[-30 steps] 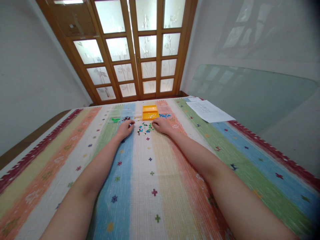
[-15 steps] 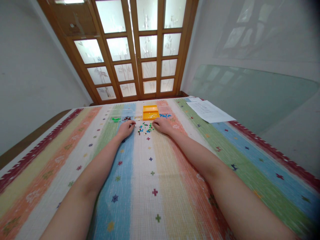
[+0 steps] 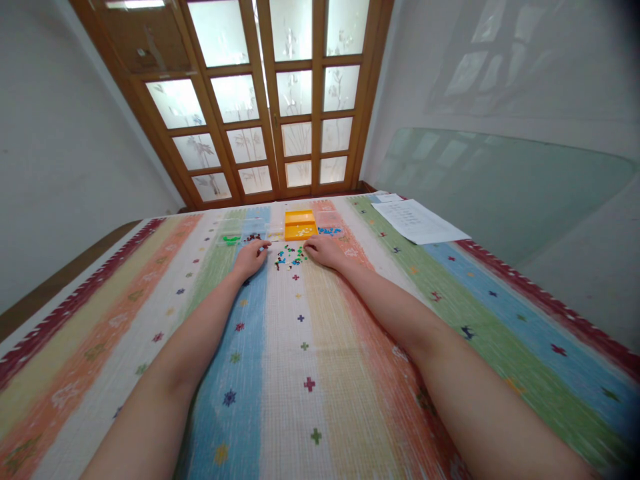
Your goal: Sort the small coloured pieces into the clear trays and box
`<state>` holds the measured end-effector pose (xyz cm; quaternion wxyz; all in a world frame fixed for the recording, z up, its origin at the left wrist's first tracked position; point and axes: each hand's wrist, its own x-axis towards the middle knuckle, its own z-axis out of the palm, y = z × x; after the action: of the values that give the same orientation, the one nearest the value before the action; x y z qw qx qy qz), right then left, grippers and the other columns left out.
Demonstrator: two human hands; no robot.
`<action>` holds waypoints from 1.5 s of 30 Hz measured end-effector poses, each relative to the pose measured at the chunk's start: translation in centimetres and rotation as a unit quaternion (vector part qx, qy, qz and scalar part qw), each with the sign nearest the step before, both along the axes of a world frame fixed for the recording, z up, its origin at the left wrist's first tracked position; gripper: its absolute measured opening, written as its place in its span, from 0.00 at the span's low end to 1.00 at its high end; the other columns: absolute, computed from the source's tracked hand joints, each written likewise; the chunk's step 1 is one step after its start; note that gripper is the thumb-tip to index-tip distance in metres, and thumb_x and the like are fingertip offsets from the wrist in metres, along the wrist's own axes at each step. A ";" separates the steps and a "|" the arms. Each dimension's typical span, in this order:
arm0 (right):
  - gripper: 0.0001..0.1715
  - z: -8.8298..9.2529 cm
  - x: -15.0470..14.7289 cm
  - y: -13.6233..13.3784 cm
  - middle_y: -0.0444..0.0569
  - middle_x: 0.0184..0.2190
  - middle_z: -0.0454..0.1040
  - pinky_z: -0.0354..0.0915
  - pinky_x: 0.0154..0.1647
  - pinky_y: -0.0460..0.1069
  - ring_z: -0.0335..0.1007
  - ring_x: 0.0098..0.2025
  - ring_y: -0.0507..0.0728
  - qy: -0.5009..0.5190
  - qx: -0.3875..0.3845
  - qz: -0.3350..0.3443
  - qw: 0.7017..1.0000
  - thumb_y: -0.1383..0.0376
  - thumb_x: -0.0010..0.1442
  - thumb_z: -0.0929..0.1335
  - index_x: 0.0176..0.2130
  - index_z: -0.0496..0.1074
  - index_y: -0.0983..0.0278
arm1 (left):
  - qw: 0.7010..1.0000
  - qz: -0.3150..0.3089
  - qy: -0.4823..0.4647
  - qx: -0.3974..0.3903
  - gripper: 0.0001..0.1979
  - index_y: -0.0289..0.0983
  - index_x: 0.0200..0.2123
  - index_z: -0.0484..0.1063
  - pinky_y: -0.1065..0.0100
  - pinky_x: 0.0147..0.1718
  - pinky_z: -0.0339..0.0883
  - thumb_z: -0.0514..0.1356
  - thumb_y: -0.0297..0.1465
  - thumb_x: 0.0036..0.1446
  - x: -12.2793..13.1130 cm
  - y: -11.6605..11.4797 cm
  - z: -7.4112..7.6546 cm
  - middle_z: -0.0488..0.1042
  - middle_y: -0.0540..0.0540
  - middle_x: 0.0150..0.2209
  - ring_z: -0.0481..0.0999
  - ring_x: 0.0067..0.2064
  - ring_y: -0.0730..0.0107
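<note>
No clear change; work likely little advanced: left hand (image 3: 251, 258) and right hand (image 3: 325, 251) flank the mixed small pieces (image 3: 290, 257), near side of the orange-yellow box (image 3: 300, 218). Fingers curled, gaps slight; can't tell if holding anything.

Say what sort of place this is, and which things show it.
Probably a room in a home: a striped, patterned tablecloth is spread out, tall wooden doors with glass panes stand beyond it, and plain pale walls flank them.

The yellow tray (image 3: 299, 217) looks plastic, the striped tablecloth (image 3: 290, 373) matt woven fabric.
</note>
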<state>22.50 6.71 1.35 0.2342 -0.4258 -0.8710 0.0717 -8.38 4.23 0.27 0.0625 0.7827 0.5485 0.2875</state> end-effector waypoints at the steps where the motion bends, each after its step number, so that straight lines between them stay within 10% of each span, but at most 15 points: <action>1: 0.17 0.0 0.0 0.0 0.52 0.44 0.82 0.61 0.47 0.49 0.74 0.46 0.58 -0.002 -0.003 0.000 1.000 0.66 0.71 0.63 0.42 0.82 0.63 | 1.000 0.000 -0.001 0.001 0.18 0.41 0.55 0.79 0.61 0.49 0.70 0.56 0.31 0.66 0.0 0.1 0.0 0.79 0.43 0.48 0.76 0.41 0.62; 11: 0.16 -0.2 0.0 0.3 0.52 0.44 0.81 0.62 0.48 0.50 0.73 0.46 0.58 -0.013 0.005 0.012 1.000 0.66 0.69 0.64 0.42 0.82 0.62 | 0.998 0.032 -0.059 0.010 0.21 0.38 0.58 0.78 0.57 0.59 0.68 0.53 0.29 0.67 -1.5 1.0 -0.2 0.77 0.40 0.54 0.76 0.55 0.57; 22: 0.15 -0.3 0.1 0.5 0.51 0.44 0.81 0.63 0.48 0.49 0.74 0.46 0.57 -0.006 -0.003 0.016 1.000 0.66 0.70 0.65 0.43 0.82 0.62 | 0.999 0.032 -0.039 0.018 0.10 0.39 0.40 0.79 0.60 0.49 0.71 0.56 0.30 0.65 -1.2 0.8 -0.1 0.77 0.43 0.44 0.76 0.44 0.60; 32: 0.15 -0.2 0.0 0.4 0.52 0.44 0.81 0.63 0.48 0.49 0.74 0.45 0.58 -0.004 0.001 0.017 1.000 0.66 0.70 0.65 0.42 0.82 0.62 | 0.998 0.004 -0.062 0.027 0.18 0.38 0.50 0.82 0.58 0.56 0.69 0.54 0.29 0.65 -1.5 1.4 -0.9 0.78 0.41 0.48 0.77 0.49 0.59; 45: 0.14 -1.2 0.1 1.2 0.51 0.43 0.81 0.62 0.46 0.49 0.74 0.44 0.58 -0.003 0.020 0.025 0.999 0.67 0.70 0.65 0.40 0.81 0.62 | 0.961 0.069 -0.266 -0.045 0.26 0.38 0.62 0.76 0.63 0.41 0.74 0.59 0.31 0.60 -2.3 2.4 -1.5 0.81 0.42 0.53 0.73 0.31 0.69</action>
<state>22.64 7.91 0.16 0.2378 -0.3996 -0.8833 0.0587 -10.64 6.67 -1.24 0.2211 0.6347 0.5773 0.4636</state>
